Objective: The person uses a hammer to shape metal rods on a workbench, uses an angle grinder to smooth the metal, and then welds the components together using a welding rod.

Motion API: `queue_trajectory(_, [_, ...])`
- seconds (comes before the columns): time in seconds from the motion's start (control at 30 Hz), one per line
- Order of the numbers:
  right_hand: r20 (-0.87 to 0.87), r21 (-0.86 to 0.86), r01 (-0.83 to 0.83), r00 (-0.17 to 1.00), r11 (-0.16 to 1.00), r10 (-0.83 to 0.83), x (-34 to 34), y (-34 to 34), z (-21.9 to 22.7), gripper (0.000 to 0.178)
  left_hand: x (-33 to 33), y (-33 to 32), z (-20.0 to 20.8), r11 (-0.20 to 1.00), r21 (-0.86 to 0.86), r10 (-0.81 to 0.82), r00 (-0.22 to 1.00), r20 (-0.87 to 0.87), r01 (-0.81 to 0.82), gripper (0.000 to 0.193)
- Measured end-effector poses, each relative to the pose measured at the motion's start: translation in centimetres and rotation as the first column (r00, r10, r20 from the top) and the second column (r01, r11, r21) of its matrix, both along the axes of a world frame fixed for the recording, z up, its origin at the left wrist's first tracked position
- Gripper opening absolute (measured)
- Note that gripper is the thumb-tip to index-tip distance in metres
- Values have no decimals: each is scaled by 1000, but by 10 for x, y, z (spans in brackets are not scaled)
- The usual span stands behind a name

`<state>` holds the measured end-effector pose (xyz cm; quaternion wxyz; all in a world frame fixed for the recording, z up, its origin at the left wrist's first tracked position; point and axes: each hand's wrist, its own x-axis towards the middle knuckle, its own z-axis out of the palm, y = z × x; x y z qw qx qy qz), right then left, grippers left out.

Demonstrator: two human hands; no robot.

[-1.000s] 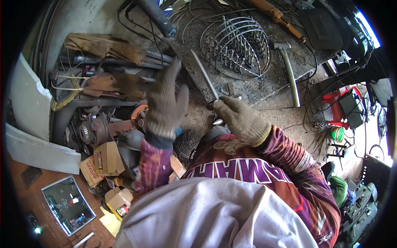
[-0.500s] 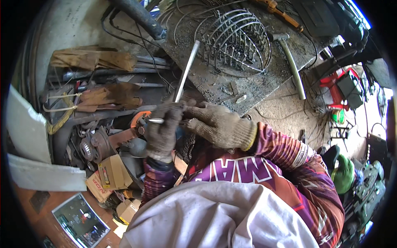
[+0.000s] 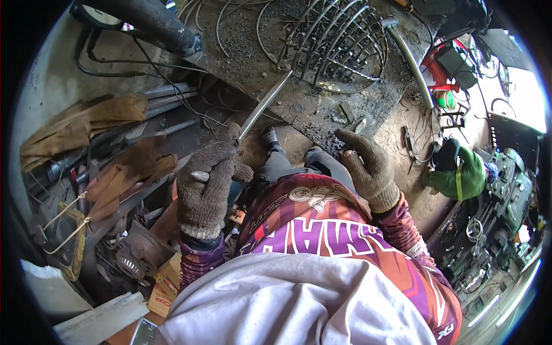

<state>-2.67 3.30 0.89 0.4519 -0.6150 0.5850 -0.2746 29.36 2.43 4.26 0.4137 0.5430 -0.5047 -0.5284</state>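
My left hand [image 3: 206, 187], in a knitted work glove, is closed around a flat metal bar [image 3: 265, 105]. The bar slants up and right, its far end near the tabletop's edge. A small shiny piece [image 3: 199, 176] shows between the gloved fingers; whether it belongs to the bar I cannot tell. My right hand [image 3: 371, 169], in a matching glove, is held apart on the right with its fingers spread and nothing in them. Beyond both hands, a rounded frame of bent metal rods [image 3: 339, 43] sits on the grimy metal table [image 3: 290, 106].
A hammer [image 3: 411, 60] lies at the table's right side. A thick dark pipe [image 3: 146, 29] and cables stand at upper left. Brown leather pieces [image 3: 129, 178] and metal stock lie at left. Dark machinery [image 3: 494, 213] with a green cloth item [image 3: 463, 175] is at right.
My hands have moved apart: the right one has let go near the bar and shifted right, its fingers opening. The left hand still holds the bar. My view has also shifted.
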Motion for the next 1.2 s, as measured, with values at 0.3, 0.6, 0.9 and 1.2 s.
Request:
queue_trajectory(0.3, [-44, 33, 4, 999, 999, -2, 7, -8, 1, 34, 6, 0, 1, 998, -17, -63, 995, -82, 61, 26])
queue_trajectory(0.6, [-111, -34, -46, 993, 998, 42, 3, -12, -5, 37, -10, -10, 9, 998, -59, -25, 997, 69, 29, 27])
queue_trajectory(0.9, [-107, -16, -30, 994, 999, 28, 4, -17, -8, 35, -31, -17, -11, 954, -228, -108, 931, 349, 196, 30])
queue_trajectory(1.2, [-132, -9, -78, 988, 997, 76, 1, -26, -5, 35, -31, -25, -11, 997, -46, -52, 997, 58, 55, 25])
